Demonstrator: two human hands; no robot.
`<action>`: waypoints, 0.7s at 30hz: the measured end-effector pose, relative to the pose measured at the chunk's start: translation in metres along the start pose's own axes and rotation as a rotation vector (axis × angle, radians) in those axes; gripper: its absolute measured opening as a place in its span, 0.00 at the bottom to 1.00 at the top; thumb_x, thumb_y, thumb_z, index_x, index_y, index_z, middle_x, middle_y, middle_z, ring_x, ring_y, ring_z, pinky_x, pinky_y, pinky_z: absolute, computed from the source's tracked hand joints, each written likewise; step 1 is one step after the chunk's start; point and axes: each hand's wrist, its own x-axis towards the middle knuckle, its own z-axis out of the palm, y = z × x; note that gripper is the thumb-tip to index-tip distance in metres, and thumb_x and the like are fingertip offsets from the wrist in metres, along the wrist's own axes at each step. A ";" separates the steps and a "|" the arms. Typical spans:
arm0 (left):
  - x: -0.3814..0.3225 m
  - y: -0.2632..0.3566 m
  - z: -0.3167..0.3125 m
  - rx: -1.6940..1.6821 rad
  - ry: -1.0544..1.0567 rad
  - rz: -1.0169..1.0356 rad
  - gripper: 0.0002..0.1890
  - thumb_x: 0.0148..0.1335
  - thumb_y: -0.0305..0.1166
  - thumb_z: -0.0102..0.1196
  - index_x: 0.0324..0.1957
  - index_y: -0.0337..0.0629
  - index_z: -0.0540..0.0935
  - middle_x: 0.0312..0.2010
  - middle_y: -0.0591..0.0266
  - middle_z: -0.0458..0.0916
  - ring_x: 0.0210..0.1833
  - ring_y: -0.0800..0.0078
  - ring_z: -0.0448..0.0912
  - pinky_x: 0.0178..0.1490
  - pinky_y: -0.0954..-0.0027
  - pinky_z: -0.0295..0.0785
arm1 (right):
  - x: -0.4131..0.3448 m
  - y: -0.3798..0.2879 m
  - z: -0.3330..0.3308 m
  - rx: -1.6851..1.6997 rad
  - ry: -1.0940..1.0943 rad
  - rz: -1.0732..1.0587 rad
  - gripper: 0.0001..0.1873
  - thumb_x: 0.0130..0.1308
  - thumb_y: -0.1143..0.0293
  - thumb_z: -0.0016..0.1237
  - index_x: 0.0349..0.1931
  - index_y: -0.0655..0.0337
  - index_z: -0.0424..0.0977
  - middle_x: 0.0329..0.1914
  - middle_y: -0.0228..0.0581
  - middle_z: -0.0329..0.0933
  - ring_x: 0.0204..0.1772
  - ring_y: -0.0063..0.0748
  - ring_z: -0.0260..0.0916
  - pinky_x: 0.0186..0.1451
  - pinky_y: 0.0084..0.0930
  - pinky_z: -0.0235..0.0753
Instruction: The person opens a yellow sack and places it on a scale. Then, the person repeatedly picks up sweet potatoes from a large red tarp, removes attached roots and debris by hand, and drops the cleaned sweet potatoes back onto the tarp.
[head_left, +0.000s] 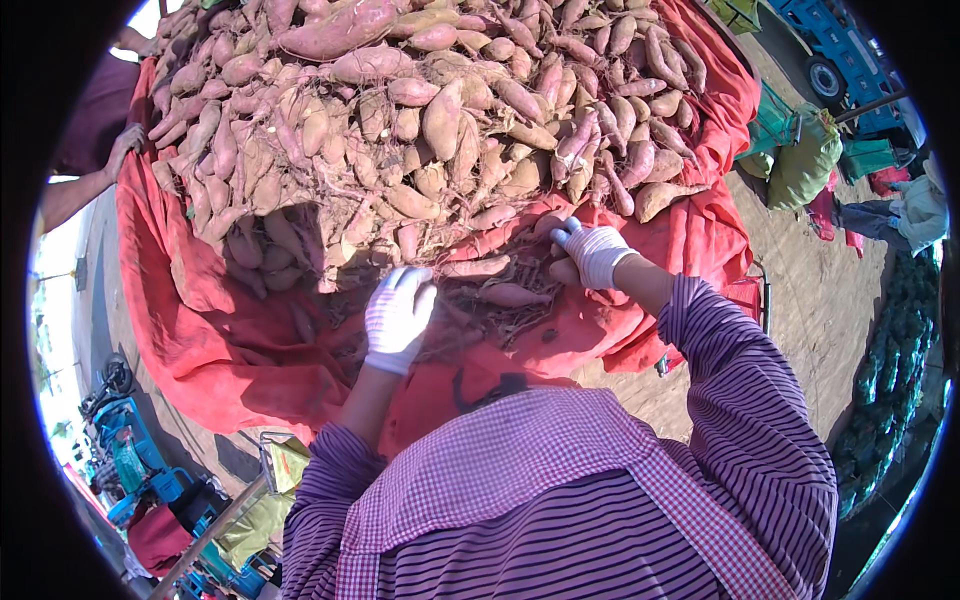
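A large heap of sweet potatoes (442, 127) with dry roots fills the upper view, lying on a red cloth (247, 375). My left hand (396, 319), in a white striped glove, is at the heap's near edge. Its thumb stands slightly off the fingers, and nothing shows between them. Farther right, my gloved right hand (598, 255) has its fingertips by one sweet potato (551, 223). Another sweet potato (565, 271) juts from beneath that palm; the grip on it is partly hidden. Between my hands, a loose sweet potato (514, 295) lies among root scraps.
Another person's hand (126, 146) rests on the cloth's left edge. A full green sack (806, 161) and a blue vehicle (844, 64) stand at the right. Beyond them is a person in a pale top (919, 210). A blue three-wheeler (142, 450) stands at lower left.
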 end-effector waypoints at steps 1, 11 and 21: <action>0.022 0.008 0.007 -0.020 0.059 0.037 0.13 0.58 0.35 0.58 0.46 0.44 0.81 0.42 0.56 0.81 0.45 0.54 0.79 0.49 0.60 0.74 | -0.004 0.009 -0.003 0.080 0.046 0.039 0.35 0.50 0.62 0.61 0.60 0.57 0.66 0.52 0.51 0.69 0.48 0.49 0.77 0.47 0.41 0.77; 0.064 -0.013 0.102 0.348 -0.614 -0.008 0.25 0.54 0.38 0.57 0.57 0.49 0.76 0.57 0.54 0.74 0.62 0.54 0.70 0.64 0.48 0.62 | -0.179 0.058 -0.036 1.570 0.448 0.175 0.27 0.47 0.64 0.58 0.49 0.63 0.71 0.47 0.38 0.73 0.49 0.32 0.72 0.49 0.28 0.75; 0.054 -0.041 0.044 -1.187 -0.143 -0.416 0.33 0.53 0.18 0.58 0.64 0.39 0.67 0.59 0.57 0.73 0.63 0.66 0.71 0.67 0.65 0.65 | -0.197 0.088 0.029 0.366 0.702 0.593 0.25 0.51 0.71 0.62 0.52 0.58 0.73 0.46 0.42 0.77 0.45 0.41 0.76 0.48 0.32 0.77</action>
